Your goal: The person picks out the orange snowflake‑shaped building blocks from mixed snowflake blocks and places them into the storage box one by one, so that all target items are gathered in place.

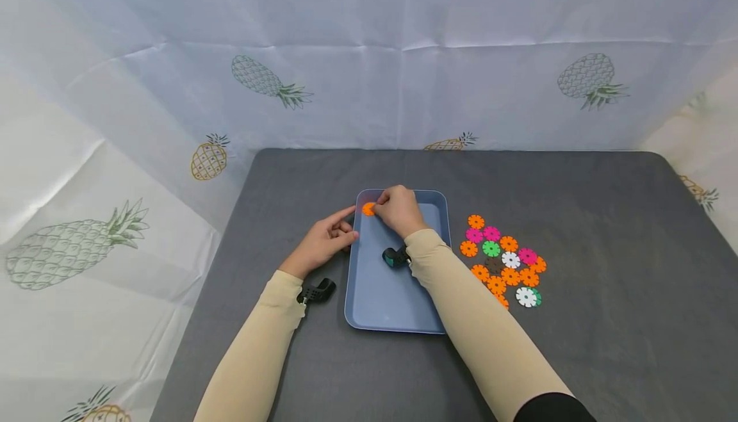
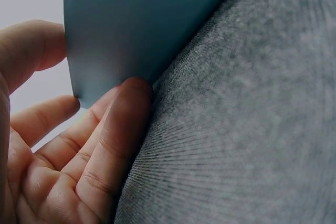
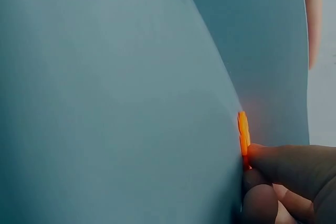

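Right hand: over the far end of the tray, thumb and finger pinching an orange disc.
Orange disc: in the far left corner of the tray, beside the wall; the right wrist view shows it nearly edge-on.
Left hand: outside the tray, fingers loose, fingertips touching its left side and grasping nothing.
Tray: blue, shallow, longer than wide, lying on the grey worktop.
Loose discs: a notched cluster to the right of the tray, in orange, pink, green, white and dark brown; one white disc overlaps a green one, and the right sleeve hides part of the near edge.
Backdrop: pale cloth printed with pineapples.
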Motion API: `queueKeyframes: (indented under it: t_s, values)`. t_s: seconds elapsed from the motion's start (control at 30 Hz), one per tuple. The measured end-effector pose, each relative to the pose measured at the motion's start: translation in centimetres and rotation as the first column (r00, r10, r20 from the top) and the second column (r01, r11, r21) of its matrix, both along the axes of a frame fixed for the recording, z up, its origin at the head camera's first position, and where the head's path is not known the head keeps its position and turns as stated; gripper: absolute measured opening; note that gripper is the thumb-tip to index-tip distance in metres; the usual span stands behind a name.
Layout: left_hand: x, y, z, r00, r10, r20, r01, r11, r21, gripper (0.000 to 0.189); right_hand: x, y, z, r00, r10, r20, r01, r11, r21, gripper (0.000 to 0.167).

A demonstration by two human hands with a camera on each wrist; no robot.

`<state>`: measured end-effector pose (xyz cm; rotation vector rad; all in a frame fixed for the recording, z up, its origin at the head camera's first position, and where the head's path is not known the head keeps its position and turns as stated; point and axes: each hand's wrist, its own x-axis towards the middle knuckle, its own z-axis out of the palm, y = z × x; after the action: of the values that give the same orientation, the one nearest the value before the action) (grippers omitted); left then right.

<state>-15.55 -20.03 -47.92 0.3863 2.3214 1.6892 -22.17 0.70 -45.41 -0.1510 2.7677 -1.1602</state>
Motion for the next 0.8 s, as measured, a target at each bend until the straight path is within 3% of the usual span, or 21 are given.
queueKeyframes:
  t_s: [0.5,0.67,0.8]
  values:
    - [0.2,-0.1,0.0,1.0,-0.013,-0.009,0.013,1.0,0.023,0.066,0.2,0.1,0.9,1.0,0.023,0.008,-0.023,0.999,0.027,0.015]
    - [0.1,0.0,-0.1,1.0,-0.013,-0.001,0.013,0.999,0.032,0.063,0.6,0.3,1.6,0.996,0.039,0.08,-0.045,0.996,0.072,0.018]
    - [0.2,0.0,-0.1,1.0,-0.009,-0.004,0.009,1.0,0.028,0.063,1.1,0.4,2.2,0.984,0.066,0.165,-0.084,0.991,0.107,0.033]
